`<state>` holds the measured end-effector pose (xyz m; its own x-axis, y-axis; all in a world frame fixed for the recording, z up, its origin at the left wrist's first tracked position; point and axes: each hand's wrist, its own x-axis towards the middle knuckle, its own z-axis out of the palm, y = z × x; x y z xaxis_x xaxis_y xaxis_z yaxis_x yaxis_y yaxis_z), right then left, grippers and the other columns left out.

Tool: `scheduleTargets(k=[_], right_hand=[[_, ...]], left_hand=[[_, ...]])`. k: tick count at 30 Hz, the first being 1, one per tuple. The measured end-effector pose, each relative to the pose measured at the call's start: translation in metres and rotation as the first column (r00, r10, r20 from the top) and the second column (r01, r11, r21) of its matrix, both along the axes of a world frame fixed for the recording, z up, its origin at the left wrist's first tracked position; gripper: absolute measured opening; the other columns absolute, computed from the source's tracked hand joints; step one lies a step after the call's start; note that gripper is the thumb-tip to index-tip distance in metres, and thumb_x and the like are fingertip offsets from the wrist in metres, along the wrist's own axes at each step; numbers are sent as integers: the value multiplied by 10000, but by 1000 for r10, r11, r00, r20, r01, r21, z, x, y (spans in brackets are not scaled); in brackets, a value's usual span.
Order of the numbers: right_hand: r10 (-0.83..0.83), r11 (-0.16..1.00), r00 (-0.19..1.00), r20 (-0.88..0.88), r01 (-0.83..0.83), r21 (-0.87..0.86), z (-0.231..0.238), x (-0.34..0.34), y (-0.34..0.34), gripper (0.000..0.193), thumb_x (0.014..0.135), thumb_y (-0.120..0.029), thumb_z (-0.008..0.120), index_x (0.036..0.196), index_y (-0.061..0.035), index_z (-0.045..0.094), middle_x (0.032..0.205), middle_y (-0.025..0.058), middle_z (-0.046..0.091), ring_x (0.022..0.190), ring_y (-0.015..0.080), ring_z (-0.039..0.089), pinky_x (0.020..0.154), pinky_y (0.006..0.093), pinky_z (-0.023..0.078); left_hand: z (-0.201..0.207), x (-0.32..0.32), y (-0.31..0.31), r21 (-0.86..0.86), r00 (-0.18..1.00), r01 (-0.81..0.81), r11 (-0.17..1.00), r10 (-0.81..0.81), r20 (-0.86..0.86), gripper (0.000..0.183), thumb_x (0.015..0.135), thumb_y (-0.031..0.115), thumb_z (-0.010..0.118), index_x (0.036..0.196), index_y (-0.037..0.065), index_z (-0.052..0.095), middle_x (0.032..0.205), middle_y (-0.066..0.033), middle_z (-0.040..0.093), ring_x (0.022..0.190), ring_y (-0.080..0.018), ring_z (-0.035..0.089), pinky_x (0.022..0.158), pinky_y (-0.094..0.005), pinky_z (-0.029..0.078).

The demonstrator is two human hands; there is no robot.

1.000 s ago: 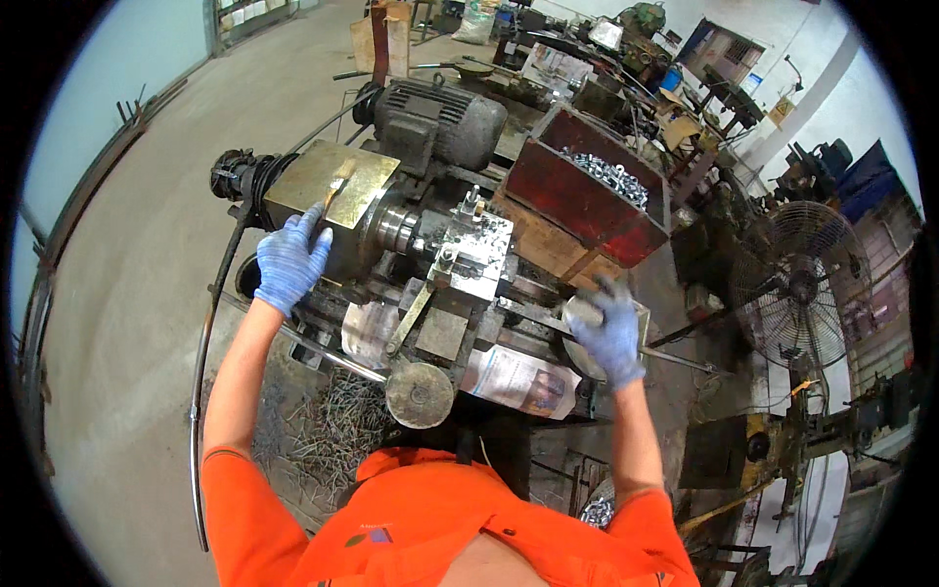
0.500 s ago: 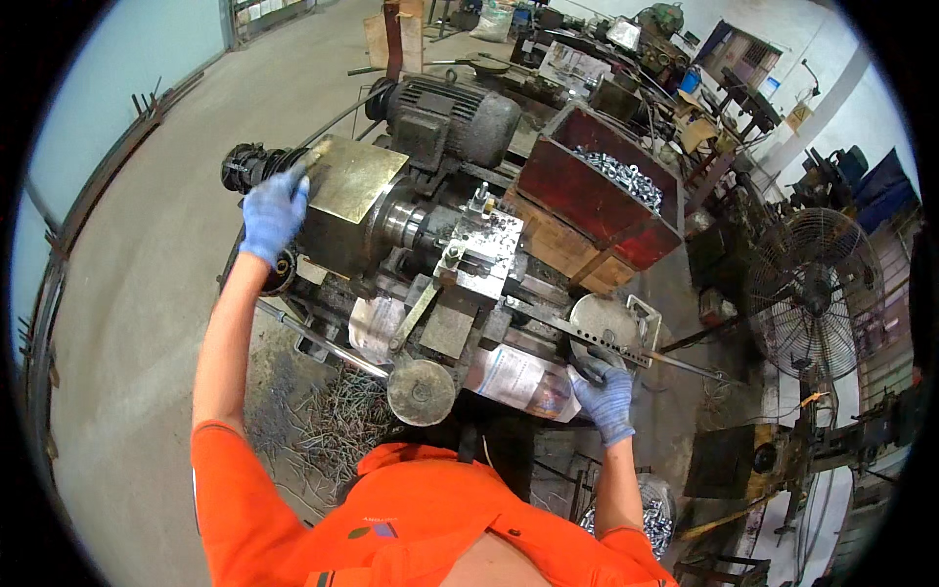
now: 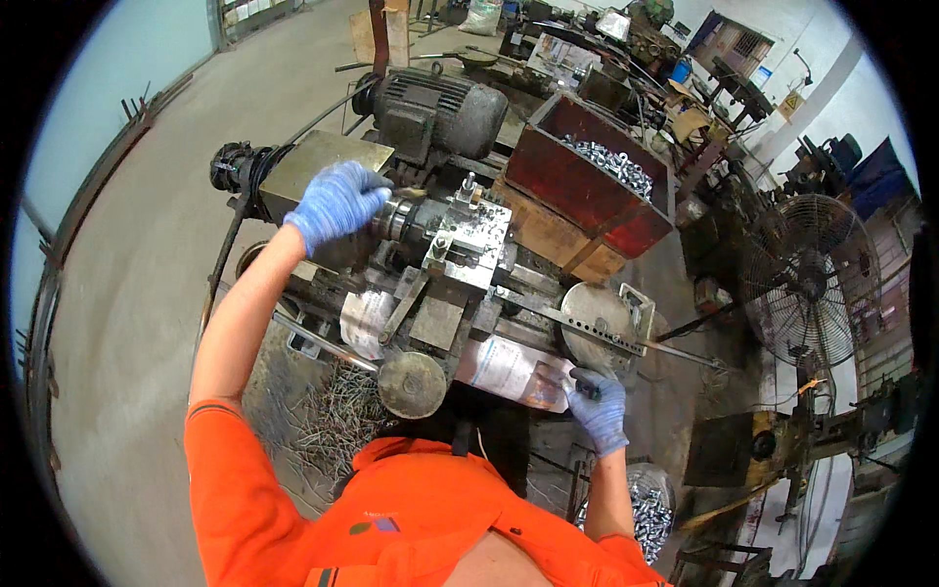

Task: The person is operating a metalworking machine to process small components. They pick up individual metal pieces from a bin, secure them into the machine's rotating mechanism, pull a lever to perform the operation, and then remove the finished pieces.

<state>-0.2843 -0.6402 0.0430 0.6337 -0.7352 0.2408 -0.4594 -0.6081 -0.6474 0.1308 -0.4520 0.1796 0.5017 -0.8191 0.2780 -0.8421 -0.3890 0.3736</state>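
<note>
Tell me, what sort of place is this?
Probably a metalworking shop: there is a lathe-like machine with a finned electric motor beside it, a dark red bin of shiny metal parts, and a heap of what look like stringy metal shavings.

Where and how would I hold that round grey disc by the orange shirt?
Probably by the near rim of the round, grey, metal-looking disc, coming from near the orange cloth shirt. Its broad, flat face offers little to pinch; its curved edge juts toward the shirt.

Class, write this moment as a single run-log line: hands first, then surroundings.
left hand: near spindle, grip unclear | right hand: beside printed sheet | red bin: holds metal parts | motor: beyond spindle
</note>
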Motion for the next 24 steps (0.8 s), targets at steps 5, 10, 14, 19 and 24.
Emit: scheduleTargets(k=[5,10,14,19,24], right_hand=[[8,1000,1000,6,-8,11,8,-2,4,239,643,-184,761,815,-32,692,859,147,660,837,283,621,765,345,478],[40,999,999,-8,-40,-25,12,4,6,228,643,-179,759,806,-34,693,853,144,662,831,278,623,769,344,478],[43,999,998,51,-41,-33,-2,0,2,221,636,-176,761,794,-38,693,843,139,664,825,276,625,773,347,480],[41,997,998,44,-38,-62,-5,0,4,211,634,-166,759,785,-37,690,838,134,665,817,280,627,779,353,483],[50,998,999,18,-50,-28,1,0,5,221,644,-170,755,804,-33,687,838,134,665,819,280,627,775,348,483]], left_hand=[[-45,-35,5,-54,984,-121,991,127,129,261,836,325,531,974,157,676,733,-142,636,708,-315,621,650,-430,482],[-88,-45,-8,-115,987,-112,987,124,102,265,845,309,516,1004,161,667,717,-135,636,695,-310,619,654,-426,480],[-103,-51,-9,-66,990,-86,994,93,110,261,842,299,514,1002,159,665,735,-138,642,706,-309,623,662,-427,483],[-108,-44,6,8,985,-132,991,130,110,265,844,299,504,983,143,668,760,-144,647,723,-314,624,678,-435,484],[-74,-46,28,-189,987,-127,974,143,75,255,826,277,559,998,124,666,769,-140,645,693,-315,618,653,-413,482]])
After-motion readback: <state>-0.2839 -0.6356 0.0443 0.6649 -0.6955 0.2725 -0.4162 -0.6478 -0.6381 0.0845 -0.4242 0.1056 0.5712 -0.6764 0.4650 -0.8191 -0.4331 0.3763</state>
